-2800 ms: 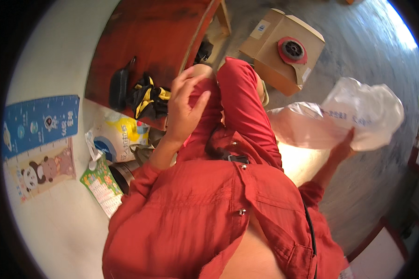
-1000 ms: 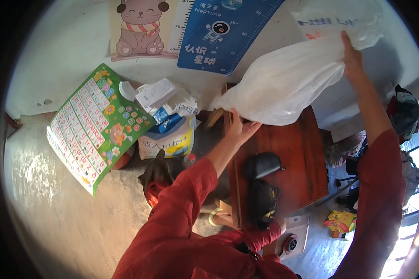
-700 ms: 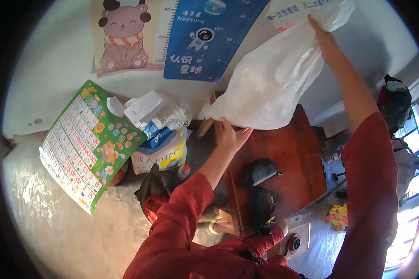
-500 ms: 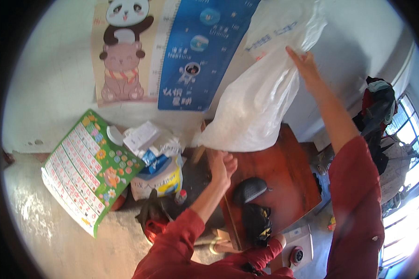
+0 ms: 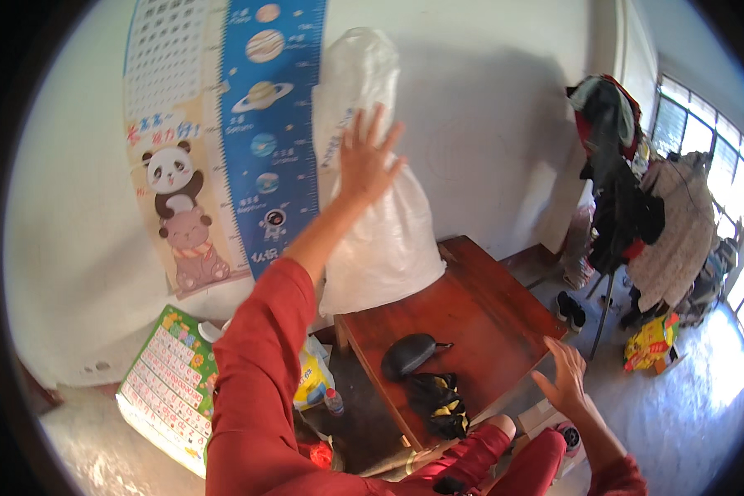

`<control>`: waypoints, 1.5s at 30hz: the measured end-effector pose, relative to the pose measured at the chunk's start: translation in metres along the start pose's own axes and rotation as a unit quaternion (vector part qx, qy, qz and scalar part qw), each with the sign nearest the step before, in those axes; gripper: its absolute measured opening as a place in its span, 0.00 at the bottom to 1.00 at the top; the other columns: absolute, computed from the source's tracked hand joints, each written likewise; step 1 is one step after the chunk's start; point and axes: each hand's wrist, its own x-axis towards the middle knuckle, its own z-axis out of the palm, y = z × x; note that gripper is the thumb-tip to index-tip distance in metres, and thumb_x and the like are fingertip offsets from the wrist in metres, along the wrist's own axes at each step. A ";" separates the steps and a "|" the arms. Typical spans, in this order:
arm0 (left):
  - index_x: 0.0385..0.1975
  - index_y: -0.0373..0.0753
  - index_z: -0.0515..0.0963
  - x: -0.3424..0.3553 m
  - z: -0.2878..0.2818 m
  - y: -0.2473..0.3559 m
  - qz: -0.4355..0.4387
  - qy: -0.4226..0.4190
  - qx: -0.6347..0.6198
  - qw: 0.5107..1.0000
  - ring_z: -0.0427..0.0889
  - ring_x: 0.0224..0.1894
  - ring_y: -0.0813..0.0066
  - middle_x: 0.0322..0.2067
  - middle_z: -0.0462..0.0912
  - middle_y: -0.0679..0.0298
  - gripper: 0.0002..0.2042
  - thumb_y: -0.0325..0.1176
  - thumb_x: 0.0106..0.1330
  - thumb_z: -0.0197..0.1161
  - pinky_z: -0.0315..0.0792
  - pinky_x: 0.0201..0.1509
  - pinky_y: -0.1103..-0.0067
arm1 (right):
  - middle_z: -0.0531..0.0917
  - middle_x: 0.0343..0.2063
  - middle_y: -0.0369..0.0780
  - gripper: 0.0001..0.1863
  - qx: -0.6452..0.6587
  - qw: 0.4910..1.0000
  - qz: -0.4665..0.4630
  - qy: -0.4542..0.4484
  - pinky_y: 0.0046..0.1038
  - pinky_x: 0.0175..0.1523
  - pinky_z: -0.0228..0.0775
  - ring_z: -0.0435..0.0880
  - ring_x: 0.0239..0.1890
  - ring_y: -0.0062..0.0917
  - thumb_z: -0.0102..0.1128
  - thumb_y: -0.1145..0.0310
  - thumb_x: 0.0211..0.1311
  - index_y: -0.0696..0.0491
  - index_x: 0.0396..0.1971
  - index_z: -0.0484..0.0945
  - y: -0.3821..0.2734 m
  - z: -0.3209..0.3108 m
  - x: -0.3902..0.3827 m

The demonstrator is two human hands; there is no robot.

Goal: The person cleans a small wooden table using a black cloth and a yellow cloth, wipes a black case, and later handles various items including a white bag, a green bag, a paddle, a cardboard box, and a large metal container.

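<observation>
A tall white plastic sack (image 5: 384, 248) stands upright on the reddish-brown wooden table (image 5: 479, 331), leaning near the wall. My left hand (image 5: 368, 161) is raised in front of its upper part, fingers spread; whether the palm touches the sack I cannot tell. Off the table's right corner, my right hand (image 5: 566, 376) hangs in the air with its fingers apart, holding nothing. On the table, closer to me, lie a black rounded case (image 5: 409, 355) and a black-and-yellow cloth-like bundle (image 5: 438, 405).
Height charts (image 5: 269, 124) hang on the wall behind. A green-edged learning poster (image 5: 165, 380) stands at lower left, beside a yellow-and-white bag (image 5: 310, 376) and a small bottle (image 5: 333, 402). Clothes (image 5: 612, 165) hang at right, above a yellow package (image 5: 651, 341) on the floor.
The sack has gone from tilted and held up to upright on the table. My right hand has let go and dropped to the lower right; my left has risen to the sack's upper part.
</observation>
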 end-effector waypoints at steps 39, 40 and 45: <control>0.50 0.35 0.80 -0.262 -0.191 0.367 0.004 -0.489 -0.407 0.772 0.77 0.56 0.58 0.53 0.79 0.55 0.15 0.28 0.64 0.65 0.67 0.63 0.68 | 0.78 0.44 0.40 0.19 -0.169 0.707 0.687 0.010 0.42 0.54 0.71 0.77 0.51 0.36 0.70 0.57 0.56 0.49 0.44 0.78 0.268 0.197 -0.416; 0.50 0.35 0.80 -0.266 -0.195 0.369 -0.015 -0.493 -0.415 0.764 0.77 0.56 0.58 0.53 0.79 0.55 0.15 0.28 0.64 0.65 0.67 0.63 0.68 | 0.78 0.45 0.39 0.19 -0.161 0.709 0.686 0.005 0.42 0.54 0.71 0.77 0.51 0.36 0.70 0.57 0.56 0.49 0.44 0.78 0.271 0.197 -0.415; 0.50 0.35 0.80 -0.270 -0.206 0.370 -0.040 -0.520 -0.419 0.743 0.78 0.56 0.59 0.53 0.79 0.55 0.14 0.28 0.64 0.65 0.69 0.62 0.70 | 0.78 0.44 0.41 0.17 -0.120 0.737 0.665 0.023 0.42 0.52 0.72 0.78 0.51 0.37 0.66 0.57 0.60 0.49 0.45 0.77 0.259 0.202 -0.422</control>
